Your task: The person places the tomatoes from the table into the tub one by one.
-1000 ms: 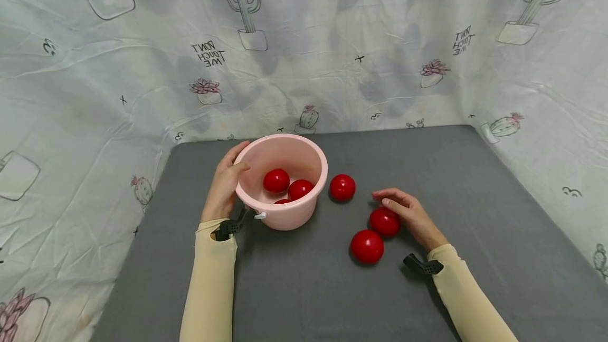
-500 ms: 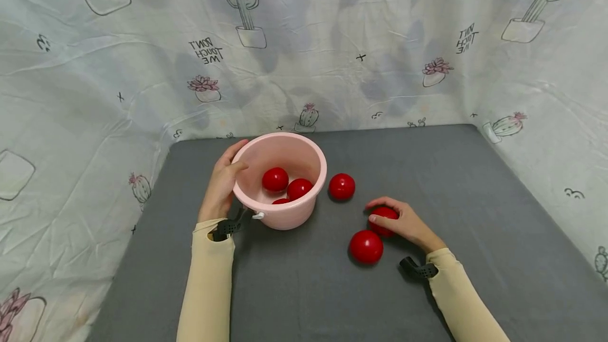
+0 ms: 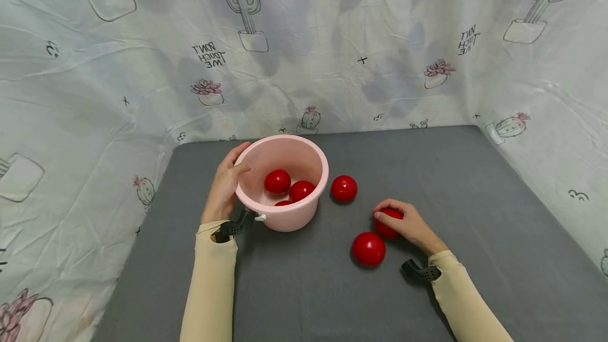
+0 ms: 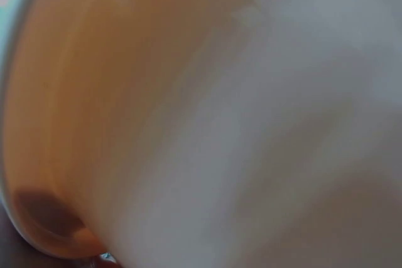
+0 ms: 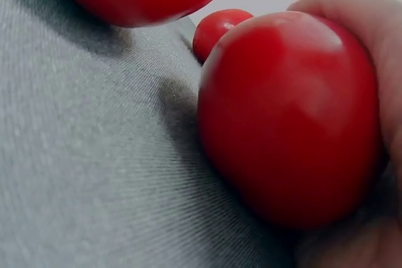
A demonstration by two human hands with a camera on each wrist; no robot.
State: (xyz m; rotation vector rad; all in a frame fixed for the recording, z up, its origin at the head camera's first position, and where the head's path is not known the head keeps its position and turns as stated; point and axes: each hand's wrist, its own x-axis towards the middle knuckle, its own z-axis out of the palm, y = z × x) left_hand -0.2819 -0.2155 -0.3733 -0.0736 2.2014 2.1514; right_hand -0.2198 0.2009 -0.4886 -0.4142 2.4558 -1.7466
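Gripping the rim of the pink bucket (image 3: 290,220) with the left hand (image 3: 223,186), left of centre in the frame, with thumb inside the edge and fingers around the outside. Curled over the held red ball (image 3: 388,230) with the right hand (image 3: 414,227), right of centre, with fingers and thumb spread only about as wide as the ball; hard to tell whether lifted or resting on the grey counter (image 3: 304,294). Lying just beside it, lower and to the left, the front red ball (image 3: 368,249). Higher up, near the bucket's right side, the far red ball (image 3: 344,189). Inside the bucket, two red balls (image 3: 277,181) in fuller view, plus a third red ball (image 3: 283,203) mostly hidden behind the near rim. Dressed in cream sleeves (image 3: 209,284). Across the upper frame, behind the counter, pale cloth (image 3: 294,15) with cactus drawings. Mostly blur in the left wrist view.
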